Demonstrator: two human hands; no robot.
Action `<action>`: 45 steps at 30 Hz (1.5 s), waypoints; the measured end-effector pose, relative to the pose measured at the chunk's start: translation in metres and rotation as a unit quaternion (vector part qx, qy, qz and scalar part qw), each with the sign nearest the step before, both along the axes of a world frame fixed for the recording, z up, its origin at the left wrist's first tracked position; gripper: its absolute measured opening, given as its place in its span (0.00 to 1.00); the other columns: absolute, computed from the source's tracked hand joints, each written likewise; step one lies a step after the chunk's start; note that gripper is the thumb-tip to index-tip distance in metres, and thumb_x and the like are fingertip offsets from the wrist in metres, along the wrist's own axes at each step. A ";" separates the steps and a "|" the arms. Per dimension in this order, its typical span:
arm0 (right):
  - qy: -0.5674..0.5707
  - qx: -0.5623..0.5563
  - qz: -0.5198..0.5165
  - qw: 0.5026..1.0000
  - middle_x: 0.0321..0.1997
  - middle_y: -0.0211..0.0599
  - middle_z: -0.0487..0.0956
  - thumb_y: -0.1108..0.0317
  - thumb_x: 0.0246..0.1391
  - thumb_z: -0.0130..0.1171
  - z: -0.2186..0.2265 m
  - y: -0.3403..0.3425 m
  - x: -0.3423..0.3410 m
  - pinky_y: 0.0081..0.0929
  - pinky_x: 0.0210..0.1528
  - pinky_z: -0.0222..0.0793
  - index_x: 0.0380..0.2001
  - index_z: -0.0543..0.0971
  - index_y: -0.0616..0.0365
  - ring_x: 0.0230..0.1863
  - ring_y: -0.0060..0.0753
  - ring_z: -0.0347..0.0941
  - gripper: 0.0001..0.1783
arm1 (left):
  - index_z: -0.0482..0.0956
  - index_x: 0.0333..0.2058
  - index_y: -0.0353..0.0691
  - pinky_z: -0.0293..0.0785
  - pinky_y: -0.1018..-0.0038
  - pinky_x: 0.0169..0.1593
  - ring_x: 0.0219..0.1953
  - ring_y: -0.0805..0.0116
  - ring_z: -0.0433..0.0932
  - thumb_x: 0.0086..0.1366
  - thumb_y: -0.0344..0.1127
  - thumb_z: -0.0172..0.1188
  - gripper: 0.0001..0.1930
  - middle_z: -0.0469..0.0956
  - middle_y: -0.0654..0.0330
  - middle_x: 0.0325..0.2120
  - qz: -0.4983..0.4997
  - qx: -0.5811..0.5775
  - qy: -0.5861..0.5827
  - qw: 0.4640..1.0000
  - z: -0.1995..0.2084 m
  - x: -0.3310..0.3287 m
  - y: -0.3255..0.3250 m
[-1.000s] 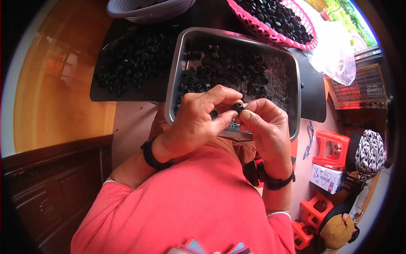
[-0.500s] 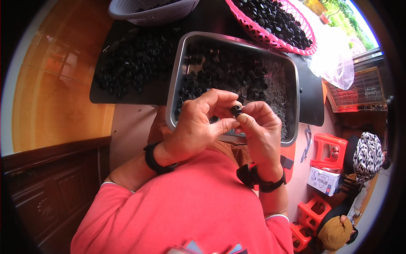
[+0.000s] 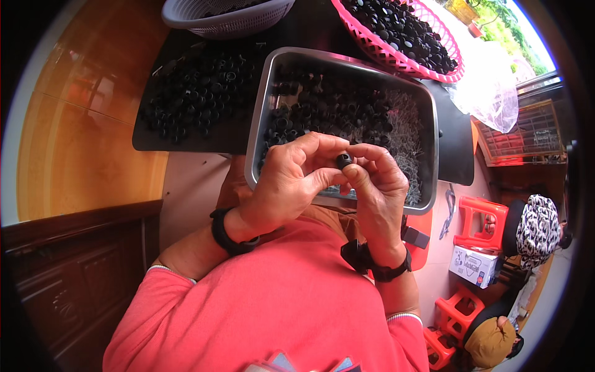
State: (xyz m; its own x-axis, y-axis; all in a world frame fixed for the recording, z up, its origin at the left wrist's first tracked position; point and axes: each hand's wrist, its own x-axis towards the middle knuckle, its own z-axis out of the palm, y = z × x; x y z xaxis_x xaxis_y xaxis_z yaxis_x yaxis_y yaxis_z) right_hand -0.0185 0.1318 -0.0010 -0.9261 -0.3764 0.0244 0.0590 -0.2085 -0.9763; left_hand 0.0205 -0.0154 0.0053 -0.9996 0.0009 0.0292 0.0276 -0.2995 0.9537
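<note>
A small black plastic cap-like part point(image 3: 344, 161) with a hole in it sits between the fingertips of both hands, above the near side of a metal tray point(image 3: 256, 127). My left hand point(image 3: 286, 173) is closed on its left side, thumb below and index finger above. From the right, my right hand point(image 3: 379, 186) pinches the same part with thumb and index finger. Fingers partly cover the part. In the tray lie many black ring-shaped parts point(image 3: 319, 105) and, along its right side, a heap of thin clear pieces point(image 3: 406, 146).
Loose black rings point(image 3: 198, 93) are heaped on the dark table point(image 3: 186, 146) left of the tray. Behind stand a pale plastic basket point(image 3: 229, 25) and a pink basket point(image 3: 401, 59) of black pieces. Red stools point(image 3: 482, 223) and a white box point(image 3: 472, 266) are at the right.
The black part has turned between my fingertips and now shows more of its body. My right index finger has moved up and left over it, and my right hand has shifted slightly left.
</note>
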 end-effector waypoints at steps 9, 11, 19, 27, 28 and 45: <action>-0.025 -0.048 0.039 0.998 0.31 0.28 0.75 0.79 0.53 0.57 -0.003 0.004 -0.008 0.13 0.30 0.69 0.40 0.74 0.63 0.30 0.14 0.70 0.10 | 0.71 0.45 0.32 0.75 0.78 0.45 0.39 0.72 0.76 0.60 0.18 0.54 0.14 0.76 0.57 0.40 0.024 -0.058 0.011 0.998 0.003 0.000 0.005; -0.017 -0.062 0.045 0.997 0.33 0.30 0.75 0.78 0.53 0.56 0.001 0.003 -0.010 0.14 0.33 0.70 0.42 0.73 0.63 0.32 0.16 0.71 0.12 | 0.72 0.44 0.32 0.75 0.78 0.44 0.39 0.72 0.76 0.59 0.18 0.54 0.13 0.75 0.57 0.40 0.031 -0.125 0.057 0.990 0.004 -0.004 0.005; -0.172 -0.015 0.070 0.983 0.40 0.39 0.78 0.75 0.54 0.55 0.030 0.025 -0.014 0.17 0.36 0.70 0.49 0.71 0.65 0.36 0.22 0.74 0.18 | 0.69 0.53 0.38 0.73 0.76 0.45 0.41 0.69 0.74 0.52 0.22 0.63 0.27 0.74 0.56 0.44 -0.034 -0.132 0.105 0.985 0.013 -0.005 0.008; -0.118 -0.161 0.024 0.980 0.45 0.49 0.73 0.76 0.58 0.49 0.058 0.068 -0.137 0.24 0.52 0.71 0.45 0.69 0.72 0.46 0.43 0.73 0.13 | 0.74 0.43 0.35 0.73 0.76 0.33 0.34 0.69 0.74 0.49 0.23 0.65 0.20 0.74 0.56 0.40 0.065 -0.385 0.145 0.909 -0.009 -0.011 -0.008; -0.058 -0.124 0.008 0.991 0.45 0.48 0.73 0.71 0.58 0.52 0.060 0.078 -0.162 0.30 0.55 0.69 0.45 0.69 0.71 0.49 0.48 0.71 0.15 | 0.75 0.39 0.33 0.73 0.73 0.34 0.34 0.64 0.75 0.48 0.24 0.65 0.17 0.74 0.55 0.38 0.065 -0.401 0.134 0.904 -0.008 -0.009 -0.005; 0.398 0.546 0.235 0.698 0.30 0.41 0.74 0.72 0.42 0.62 0.026 0.027 -0.100 0.37 0.36 0.70 0.35 0.79 0.54 0.34 0.47 0.74 0.13 | 0.74 0.33 0.38 0.72 0.64 0.38 0.37 0.54 0.75 0.46 0.26 0.66 0.14 0.70 0.55 0.34 0.035 -0.577 0.051 0.814 -0.011 -0.007 -0.007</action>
State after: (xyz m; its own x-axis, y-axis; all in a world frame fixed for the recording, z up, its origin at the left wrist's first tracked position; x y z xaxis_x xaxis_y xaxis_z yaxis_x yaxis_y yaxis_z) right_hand -0.1186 0.1583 0.0252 -0.5503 -0.8312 -0.0788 -0.7821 0.5462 -0.3001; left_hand 0.0132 -0.0228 -0.0055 -0.9908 0.0300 0.1320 0.1029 0.8006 0.5903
